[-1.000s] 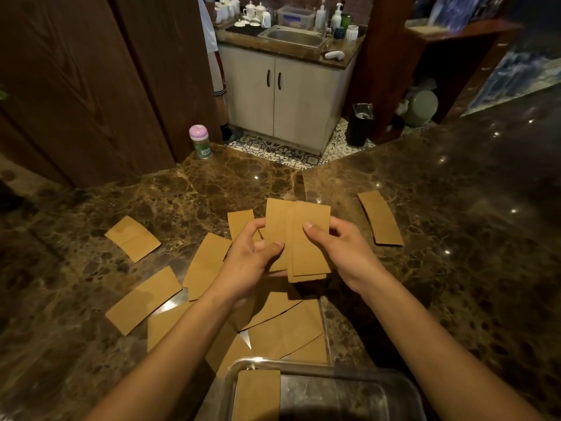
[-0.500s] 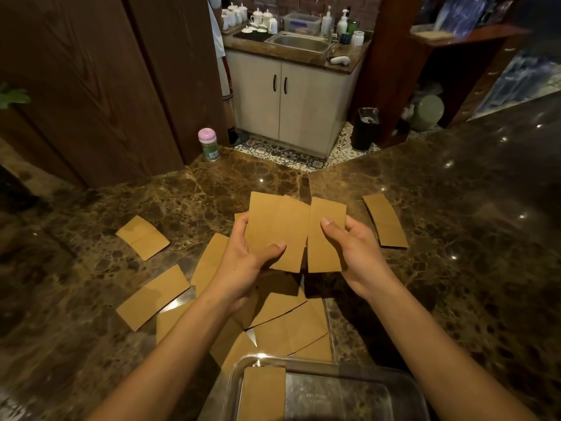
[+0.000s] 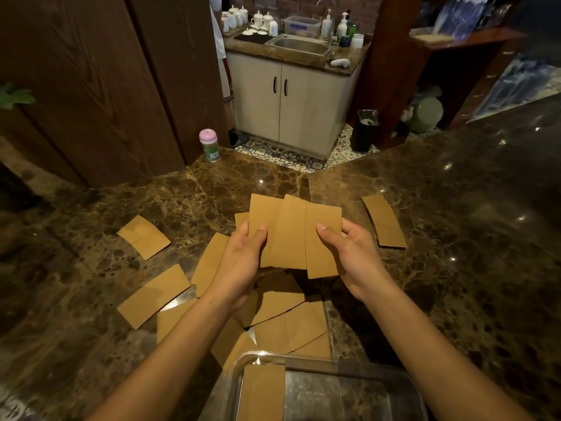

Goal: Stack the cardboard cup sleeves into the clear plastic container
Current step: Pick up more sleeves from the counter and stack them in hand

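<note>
Both hands pinch a fan of sleeves (image 3: 291,232) above the container (image 3: 406,381): left hand (image 3: 243,262) one edge, right hand (image 3: 352,256) the other.

Dark marble desk (image 3: 455,238) in a dim kitchen corner.
At the desk's far edge, small bottle with pink lid (image 3: 209,145) beside brown wooden panels (image 3: 106,86); beyond, on patterned tile floor (image 3: 285,156), pale two-door cabinet (image 3: 291,101) topped by steel sink (image 3: 299,44), white cups (image 3: 258,19) left, pump bottles (image 3: 342,24) right; black bin (image 3: 364,130) right of cabinet, round green pot (image 3: 426,115) further right; green leaf (image 3: 15,97) at left.
</note>
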The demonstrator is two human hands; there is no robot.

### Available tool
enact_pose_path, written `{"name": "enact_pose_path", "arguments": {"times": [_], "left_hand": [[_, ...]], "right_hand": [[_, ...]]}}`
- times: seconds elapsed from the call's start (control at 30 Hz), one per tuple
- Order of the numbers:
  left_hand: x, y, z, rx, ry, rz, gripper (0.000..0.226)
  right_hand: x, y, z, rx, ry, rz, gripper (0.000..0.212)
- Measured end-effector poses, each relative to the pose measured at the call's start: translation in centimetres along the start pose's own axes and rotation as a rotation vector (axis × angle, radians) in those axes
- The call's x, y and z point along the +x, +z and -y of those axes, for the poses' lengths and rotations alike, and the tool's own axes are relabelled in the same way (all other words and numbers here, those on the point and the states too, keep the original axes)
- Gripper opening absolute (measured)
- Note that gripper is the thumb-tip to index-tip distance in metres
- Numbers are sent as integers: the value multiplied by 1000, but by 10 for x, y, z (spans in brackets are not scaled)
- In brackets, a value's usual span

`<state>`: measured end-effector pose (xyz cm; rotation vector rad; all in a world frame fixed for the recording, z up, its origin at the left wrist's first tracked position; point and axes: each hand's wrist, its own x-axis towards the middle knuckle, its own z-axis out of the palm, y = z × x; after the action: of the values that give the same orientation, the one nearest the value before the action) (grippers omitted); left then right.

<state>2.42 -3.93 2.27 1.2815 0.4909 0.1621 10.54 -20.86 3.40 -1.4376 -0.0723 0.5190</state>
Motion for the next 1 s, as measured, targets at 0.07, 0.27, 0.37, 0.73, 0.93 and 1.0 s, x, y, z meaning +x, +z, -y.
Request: {"name": "enact_pose_path", "arguments": {"times": [0.07, 0.27, 0.37, 0.73, 0.93, 1.0], "left_hand": [[-3, 1, -1, 11, -16, 49, 22], [-6, 4, 5, 7, -8, 120, 35], [-7, 3, 0, -63, -23, 117, 31], [-4, -11, -9, 59, 68, 21, 52], [-9, 2, -7, 141, 41, 120, 31], [-10, 6, -7, 102, -12, 163, 27]], "right_hand": [[-1, 2, -1, 14, -3, -2, 17], [-5, 12, -5, -16, -5, 16, 18], [-5, 13, -4, 14, 3, 4, 21], [-1, 1, 10, 108, 25, 14, 24], [-8, 17, 0, 14, -93, -44, 23], [-8, 20, -3, -57, -140, -67, 20]]}}
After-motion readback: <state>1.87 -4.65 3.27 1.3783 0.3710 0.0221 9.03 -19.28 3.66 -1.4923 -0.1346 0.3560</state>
